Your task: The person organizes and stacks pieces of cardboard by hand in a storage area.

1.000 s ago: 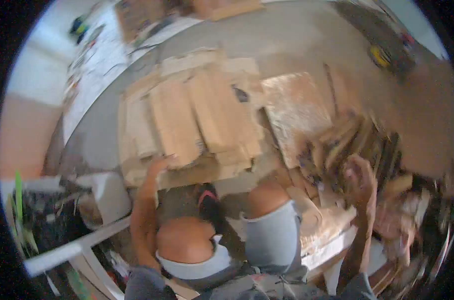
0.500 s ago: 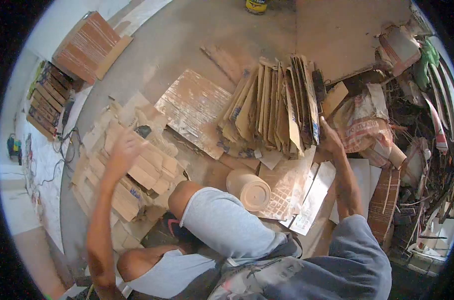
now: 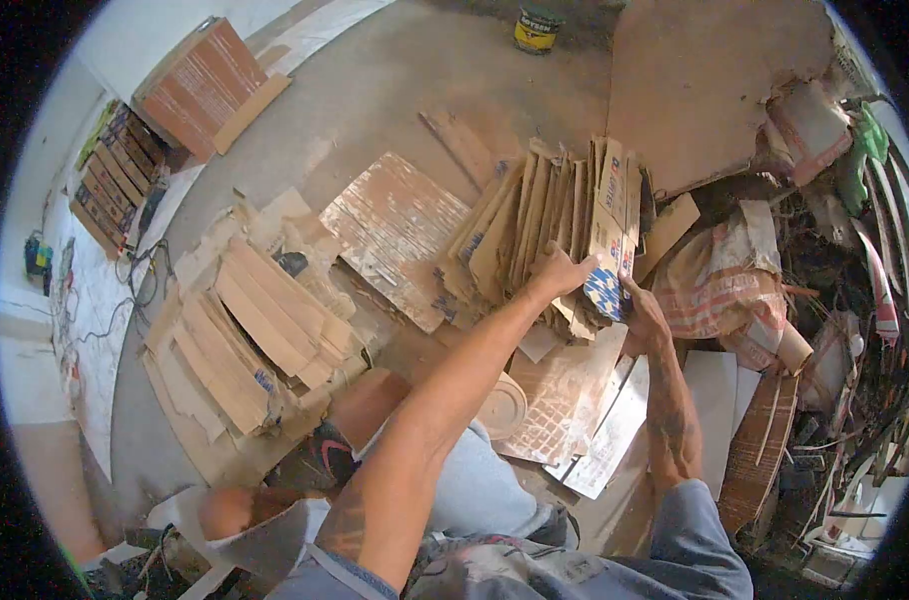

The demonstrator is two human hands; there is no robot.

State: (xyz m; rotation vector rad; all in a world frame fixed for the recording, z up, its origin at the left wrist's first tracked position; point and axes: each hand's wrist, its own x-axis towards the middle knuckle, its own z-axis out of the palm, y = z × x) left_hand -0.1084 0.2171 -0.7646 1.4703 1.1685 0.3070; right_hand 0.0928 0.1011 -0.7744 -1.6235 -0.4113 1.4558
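Note:
A flattened cardboard piece with blue and red print stands tilted at the right end of a row of folded cardboard. My right hand is closed round its lower right edge, near the blue patterned end. On the other side, my left hand is closed at its left edge, the forefinger reaching onto the printed face. Part of the left hand's grip is hidden. By my left knee lies another pile of flat cardboard strips.
A round lidded tub stands by my knee. Cardboard sheets lie on the floor. To the right are a torn printed sack and heaped scrap. A large box stands back left, a yellow-labelled bucket at the back.
My left hand has crossed from the left cardboard pile to the upright row. The printed piece now faces me between both hands. My view has shifted slightly.

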